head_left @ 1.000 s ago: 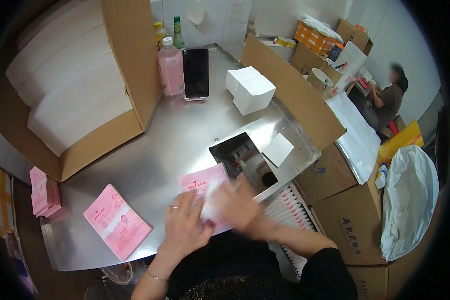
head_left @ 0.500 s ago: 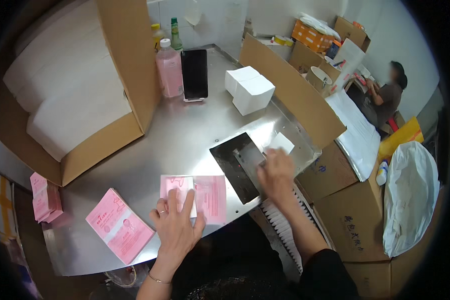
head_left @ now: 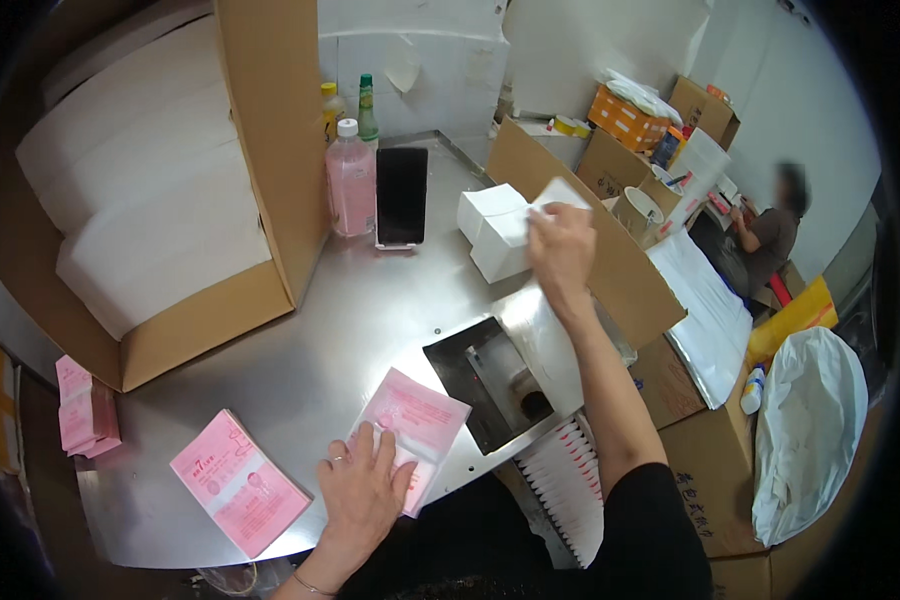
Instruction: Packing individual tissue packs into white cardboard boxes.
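Shiny metal tabletop (head_left: pixel 300 370) bears a pink sheet (head_left: pixel 425 405) near its front edge, beside a dark rectangular opening (head_left: pixel 460 365). On the sheet rests the left hand (head_left: pixel 363 485), fingers slightly spread. The right hand (head_left: pixel 565 245) pinches a white square (head_left: pixel 562 193) by a white paper stack (head_left: pixel 495 215). Leftward lies a pink stack (head_left: pixel 240 480); farther back stand a black phone (head_left: pixel 401 195) and pink bottle (head_left: pixel 351 185). Beyond are an open carton (head_left: pixel 260 150), a pale wall (head_left: pixel 610 40) and another person (head_left: pixel 775 225).
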A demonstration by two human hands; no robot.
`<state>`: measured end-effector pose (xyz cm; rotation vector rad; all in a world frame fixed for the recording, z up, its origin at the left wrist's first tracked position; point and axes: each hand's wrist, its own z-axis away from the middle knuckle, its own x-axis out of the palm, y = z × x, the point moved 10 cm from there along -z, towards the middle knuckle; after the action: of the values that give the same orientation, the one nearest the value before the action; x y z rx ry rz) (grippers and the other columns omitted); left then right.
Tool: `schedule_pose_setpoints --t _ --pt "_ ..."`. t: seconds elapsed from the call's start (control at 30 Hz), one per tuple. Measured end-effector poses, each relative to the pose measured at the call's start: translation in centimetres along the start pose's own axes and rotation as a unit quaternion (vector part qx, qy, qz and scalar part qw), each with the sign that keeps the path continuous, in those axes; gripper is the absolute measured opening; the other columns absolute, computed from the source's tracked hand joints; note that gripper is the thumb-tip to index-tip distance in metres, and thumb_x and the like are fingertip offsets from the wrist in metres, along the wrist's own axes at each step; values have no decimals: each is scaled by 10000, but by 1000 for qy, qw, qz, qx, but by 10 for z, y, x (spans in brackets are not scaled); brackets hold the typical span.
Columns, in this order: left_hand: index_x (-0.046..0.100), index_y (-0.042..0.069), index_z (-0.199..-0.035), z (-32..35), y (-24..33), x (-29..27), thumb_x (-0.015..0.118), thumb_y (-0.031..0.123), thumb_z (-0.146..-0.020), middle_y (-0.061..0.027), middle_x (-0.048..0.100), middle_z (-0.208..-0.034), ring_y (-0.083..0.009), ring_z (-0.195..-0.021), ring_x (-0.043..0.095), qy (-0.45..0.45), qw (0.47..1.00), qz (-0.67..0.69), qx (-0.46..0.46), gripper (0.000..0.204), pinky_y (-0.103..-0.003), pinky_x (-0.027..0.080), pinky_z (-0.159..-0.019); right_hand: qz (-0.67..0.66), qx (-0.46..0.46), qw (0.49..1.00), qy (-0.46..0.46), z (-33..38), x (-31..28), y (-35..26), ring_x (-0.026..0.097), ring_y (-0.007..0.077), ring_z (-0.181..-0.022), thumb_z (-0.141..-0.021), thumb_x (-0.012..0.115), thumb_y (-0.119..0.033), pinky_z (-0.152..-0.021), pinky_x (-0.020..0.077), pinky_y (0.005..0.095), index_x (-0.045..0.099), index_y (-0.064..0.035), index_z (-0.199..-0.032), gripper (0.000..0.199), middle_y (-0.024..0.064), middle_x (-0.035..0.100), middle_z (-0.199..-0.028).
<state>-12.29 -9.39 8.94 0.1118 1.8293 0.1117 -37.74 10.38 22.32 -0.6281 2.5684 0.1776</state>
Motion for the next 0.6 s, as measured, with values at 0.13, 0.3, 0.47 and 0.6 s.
schedule_pose_setpoints --t 0.13,0.3,0.47,0.6 --pt "653 74 -1163 -2 0 -3 713 350 -813 -121 561 -1217 -312 -915 496 28 998 51 -3 449 -418 367 -722 32 -32 994 -96 7 60 -8 589 271 -978 -851 687 -196 -811 446 427 784 -118 -948 157 70 667 -981" --pt "664 47 -1154 -4 -2 -5 728 311 -807 -159 545 -1240 -334 -938 476 40 997 70 -4 441 -447 380 -790 -36 31 983 -175 22 78 -2 586 305 -955 -883 644 -232 -817 441 474 744 -63 -933 203 125 642 -943" --pt "657 30 -1158 -2 -1 -6 726 310 -820 -179 527 -1254 -343 -984 459 38 997 70 3 444 -460 359 -851 -39 6 983 -179 21 76 -5 591 308 -942 -893 636 -238 -795 450 482 738 -44 -949 226 141 642 -915" --pt "654 29 -1147 -3 -1 -11 723 301 -828 -187 522 -1255 -345 -995 456 31 996 79 -8 425 -469 350 -871 -36 53 975 -211 20 79 1 598 315 -943 -858 634 -169 -809 445 472 752 -42 -970 207 144 650 -935"
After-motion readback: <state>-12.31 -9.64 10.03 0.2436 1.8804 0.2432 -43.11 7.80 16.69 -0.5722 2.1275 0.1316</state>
